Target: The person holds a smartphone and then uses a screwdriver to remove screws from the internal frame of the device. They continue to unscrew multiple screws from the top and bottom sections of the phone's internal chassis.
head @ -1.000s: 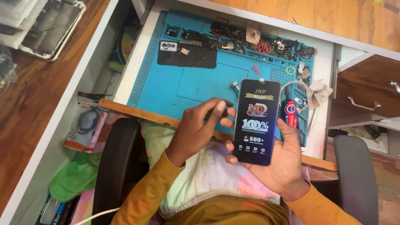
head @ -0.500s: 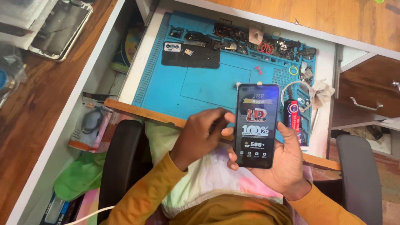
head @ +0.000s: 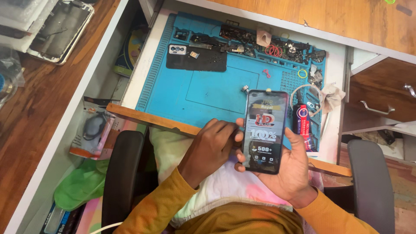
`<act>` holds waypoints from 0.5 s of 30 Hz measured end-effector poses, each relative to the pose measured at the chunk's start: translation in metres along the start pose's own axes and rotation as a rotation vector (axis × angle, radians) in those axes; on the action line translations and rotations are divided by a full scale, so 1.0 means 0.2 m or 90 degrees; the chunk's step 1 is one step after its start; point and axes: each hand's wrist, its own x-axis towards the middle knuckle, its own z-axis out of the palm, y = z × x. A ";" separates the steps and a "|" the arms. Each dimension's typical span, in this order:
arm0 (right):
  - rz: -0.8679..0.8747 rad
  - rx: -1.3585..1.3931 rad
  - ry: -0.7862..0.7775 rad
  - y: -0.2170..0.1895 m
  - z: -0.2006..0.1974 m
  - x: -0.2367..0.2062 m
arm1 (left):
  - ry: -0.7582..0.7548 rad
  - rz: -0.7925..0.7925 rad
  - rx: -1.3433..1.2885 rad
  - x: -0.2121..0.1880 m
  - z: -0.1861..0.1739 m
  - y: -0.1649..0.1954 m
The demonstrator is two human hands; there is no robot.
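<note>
Here the right hand [head: 291,169] cradles a smartphone [head: 264,131] from beneath, palm up, its fingers wrapped round the right edge and the thumb at the lower left corner, grasping it firmly. The phone is held upright over the near edge of the workbench, its lit screen showing a dark graphic with red and white lettering. The left hand [head: 212,149] sits just left of the phone, its fingers curled with the fingertips touching the phone's left edge; whether it actually grips the phone cannot be told.

Beyond the phone lies a blue silicone repair mat [head: 208,89]. On its far left rests a black phone back cover [head: 196,58], and along its far edge a row of small dismantled parts [head: 277,45]. A red-and-black tube [head: 302,119] stands just right of the phone. On the brown wooden surface at far left lies a bare phone frame [head: 58,28]. A green cloth [head: 80,184] lies at near left, beside the black chair armrest [head: 123,173].
</note>
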 end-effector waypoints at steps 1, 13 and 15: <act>0.011 -0.005 0.018 0.00 0.00 0.00 | -0.002 -0.003 0.004 0.00 0.00 0.00; 0.033 0.016 0.004 0.00 0.00 0.02 | 0.006 -0.026 -0.027 0.01 0.00 0.00; 0.046 0.031 -0.011 0.00 0.00 0.02 | 0.007 -0.057 -0.044 0.02 0.00 -0.01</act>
